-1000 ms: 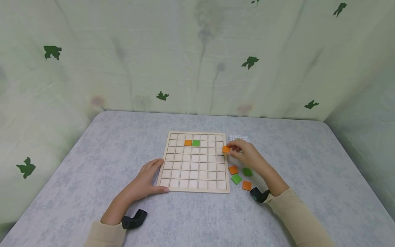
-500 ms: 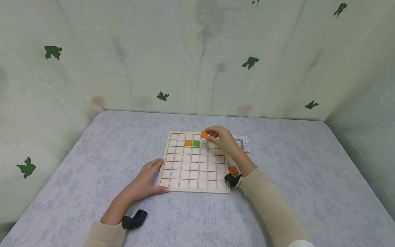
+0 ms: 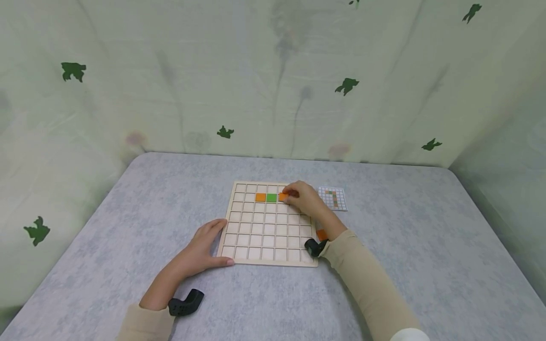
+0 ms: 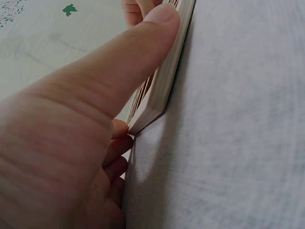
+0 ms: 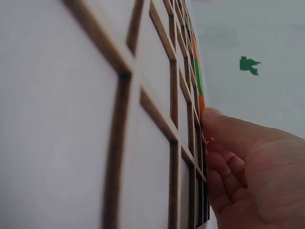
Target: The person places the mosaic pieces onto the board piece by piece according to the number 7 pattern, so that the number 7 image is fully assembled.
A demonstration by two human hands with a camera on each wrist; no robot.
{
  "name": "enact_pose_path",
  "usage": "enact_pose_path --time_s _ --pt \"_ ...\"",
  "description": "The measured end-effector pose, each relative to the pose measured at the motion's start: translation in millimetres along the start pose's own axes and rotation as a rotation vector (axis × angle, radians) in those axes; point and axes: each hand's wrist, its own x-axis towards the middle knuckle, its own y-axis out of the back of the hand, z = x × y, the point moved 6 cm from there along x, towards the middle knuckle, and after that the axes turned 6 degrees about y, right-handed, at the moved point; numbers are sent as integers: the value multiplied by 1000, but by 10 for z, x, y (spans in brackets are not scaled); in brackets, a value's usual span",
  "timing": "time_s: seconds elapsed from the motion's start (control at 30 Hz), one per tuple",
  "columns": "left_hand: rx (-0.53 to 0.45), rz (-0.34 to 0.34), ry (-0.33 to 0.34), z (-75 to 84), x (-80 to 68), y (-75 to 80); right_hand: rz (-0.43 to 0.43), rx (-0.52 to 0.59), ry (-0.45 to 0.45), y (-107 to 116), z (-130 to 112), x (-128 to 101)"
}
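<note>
A wooden grid board (image 3: pixel 263 227) lies on the table. My left hand (image 3: pixel 204 246) steadies its near left corner, the straight thumb on the front edge and the fingers at the left side. My right hand (image 3: pixel 302 196) pinches an orange square tile (image 3: pixel 282 196) between thumb and fingers over the second row from the back. Left of it, a green tile (image 3: pixel 271 197) and another orange tile (image 3: pixel 260 197) sit side by side in cells. In the right wrist view the pinched orange tile (image 5: pixel 202 102) is at the thumb tip, just past the green tile (image 5: pixel 198 76).
A small printed card (image 3: pixel 332 198) with a coloured grid pattern lies right of the board. Partly behind my right wrist shows a loose orange tile (image 3: pixel 322 235); the forearm covers the area beside it. The pale patterned cloth (image 3: pixel 273 85) rises behind the table.
My right hand has carried the orange tile left from the board's right edge, over the back rows, then down beside the green tile. The left hand has stayed in place.
</note>
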Motion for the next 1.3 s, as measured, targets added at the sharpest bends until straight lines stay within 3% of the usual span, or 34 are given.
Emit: enact_pose_path --time_s 0.33,0.6,0.9,1.1,1.3 --pt "-6 -8 4 3 2 0 -48 9 -33 39 -57 -19" --pt "-5 -10 2 7 0 7 13 54 53 404 -217 -176" --pt "-1 -8 2 -5 1 -3 119 29 96 819 -213 -690" --pt "-6 -6 5 -15 1 -4 109 -6 101 864 -66 -1060" --pt "-9 -5 -1 -21 5 -4 56 -45 33 811 129 -1339"
